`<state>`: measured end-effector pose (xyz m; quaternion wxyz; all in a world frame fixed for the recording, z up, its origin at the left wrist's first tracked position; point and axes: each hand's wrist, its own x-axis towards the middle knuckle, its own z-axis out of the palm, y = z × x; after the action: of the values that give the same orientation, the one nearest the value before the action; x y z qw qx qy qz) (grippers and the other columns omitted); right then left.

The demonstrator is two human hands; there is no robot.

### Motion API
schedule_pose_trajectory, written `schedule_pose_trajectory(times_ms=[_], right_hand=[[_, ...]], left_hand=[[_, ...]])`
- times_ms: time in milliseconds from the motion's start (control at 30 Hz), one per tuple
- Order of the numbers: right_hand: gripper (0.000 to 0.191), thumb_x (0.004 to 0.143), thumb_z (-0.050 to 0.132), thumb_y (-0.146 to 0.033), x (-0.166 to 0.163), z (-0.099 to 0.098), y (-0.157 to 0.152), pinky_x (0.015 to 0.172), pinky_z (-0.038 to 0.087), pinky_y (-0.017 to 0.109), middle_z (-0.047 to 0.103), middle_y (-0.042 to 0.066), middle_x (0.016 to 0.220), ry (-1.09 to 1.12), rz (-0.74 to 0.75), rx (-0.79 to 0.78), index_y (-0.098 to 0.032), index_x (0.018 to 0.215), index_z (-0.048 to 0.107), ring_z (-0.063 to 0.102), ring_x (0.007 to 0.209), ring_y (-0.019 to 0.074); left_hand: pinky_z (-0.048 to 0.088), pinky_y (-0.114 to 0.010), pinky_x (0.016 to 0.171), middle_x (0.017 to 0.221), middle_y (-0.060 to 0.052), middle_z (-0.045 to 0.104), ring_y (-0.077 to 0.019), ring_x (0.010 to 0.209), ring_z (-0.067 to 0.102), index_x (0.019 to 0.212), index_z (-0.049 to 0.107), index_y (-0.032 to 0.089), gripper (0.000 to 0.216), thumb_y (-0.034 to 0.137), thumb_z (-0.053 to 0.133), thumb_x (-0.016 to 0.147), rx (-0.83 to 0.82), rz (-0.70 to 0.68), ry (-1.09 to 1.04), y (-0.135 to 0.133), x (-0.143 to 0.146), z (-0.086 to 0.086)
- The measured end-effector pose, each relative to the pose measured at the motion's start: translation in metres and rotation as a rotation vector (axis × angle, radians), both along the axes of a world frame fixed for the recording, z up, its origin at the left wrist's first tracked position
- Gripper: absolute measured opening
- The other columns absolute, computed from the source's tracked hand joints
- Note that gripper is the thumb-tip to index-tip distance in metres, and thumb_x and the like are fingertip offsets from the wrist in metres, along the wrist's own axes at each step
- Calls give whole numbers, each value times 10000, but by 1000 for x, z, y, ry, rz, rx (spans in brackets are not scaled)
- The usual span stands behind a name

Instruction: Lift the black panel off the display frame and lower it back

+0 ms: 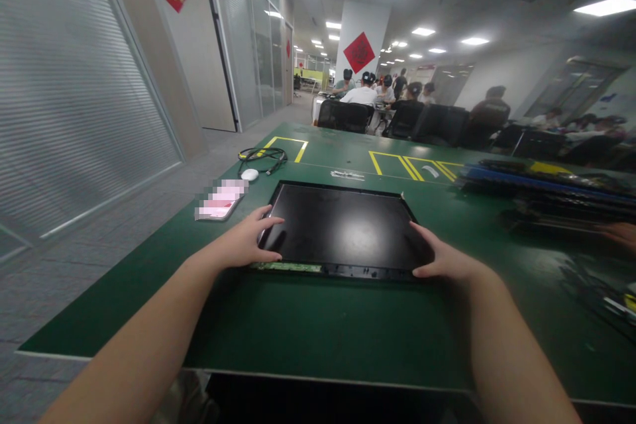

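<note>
A black display panel [342, 228] lies face up on the green tabletop [342, 331], its screen reflecting a ceiling light. Along its near edge a strip of green circuit board [288, 267] shows at the left. My left hand [251, 238] grips the panel's left side, thumb over the near corner and fingers on the side edge. On the opposite side my right hand [437, 255] holds the right edge, thumb at the near corner. The fingertips under the panel's edges are hidden.
Left of the panel are a phone [222, 201], a white mouse [249, 174] and a coiled black cable [263, 158]. Behind it lies a small pale tool [348, 175]. At right sit stacked dark panels [551, 192], loose cables [596, 291] and another person's hand [621, 233]. People sit farther back.
</note>
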<state>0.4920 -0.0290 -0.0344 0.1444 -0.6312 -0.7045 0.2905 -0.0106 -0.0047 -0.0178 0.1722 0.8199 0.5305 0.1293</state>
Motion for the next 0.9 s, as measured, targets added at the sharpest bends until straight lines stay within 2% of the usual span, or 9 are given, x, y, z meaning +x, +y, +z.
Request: schedule_pose_trajectory(times_ms=[100, 233, 367, 567, 900], right_hand=[[1309, 545, 867, -484, -1, 0, 0, 1248, 161, 493, 138, 143, 1702, -31, -2, 1, -240, 1637, 187, 129, 1557, 344], [1258, 569, 850, -460, -4, 2, 0, 1238, 204, 500, 211, 154, 1681, -17, -10, 30, -239, 1631, 214, 211, 1540, 345], [1222, 573, 848, -426, -7, 4, -2, 1227, 243, 509, 296, 147, 1650, 2, 1, 72, -261, 1623, 245, 286, 1513, 353], [1224, 571, 845, -419, -11, 7, -4, 1231, 239, 486, 259, 164, 1663, 0, -27, 56, -201, 1619, 252, 297, 1509, 345], [1179, 561, 864, -415, -8, 4, -1, 1207, 301, 512, 345, 163, 1629, -5, -47, 95, -231, 1596, 330, 350, 1482, 365]], left_hand=[[345, -524, 1175, 1673, -185, 272, -416, 1487, 342, 1435, 567, 213, 870, 597, 759, 679, -2, -15, 0, 0, 0, 1], [369, -522, 1156, 1669, -189, 278, -415, 1469, 375, 1423, 577, 211, 850, 591, 760, 684, -5, -32, 2, 1, 0, 1], [404, -501, 1129, 1653, -163, 332, -405, 1433, 437, 1338, 640, 234, 739, 567, 763, 690, 17, -53, 1, 0, 1, 4], [432, -484, 1098, 1642, -145, 362, -388, 1390, 496, 1325, 645, 256, 681, 549, 753, 720, 38, -76, 44, -2, 3, 8], [463, -462, 1065, 1627, -125, 394, -369, 1329, 563, 1294, 655, 268, 607, 522, 741, 749, 57, -103, 81, -3, 4, 10]])
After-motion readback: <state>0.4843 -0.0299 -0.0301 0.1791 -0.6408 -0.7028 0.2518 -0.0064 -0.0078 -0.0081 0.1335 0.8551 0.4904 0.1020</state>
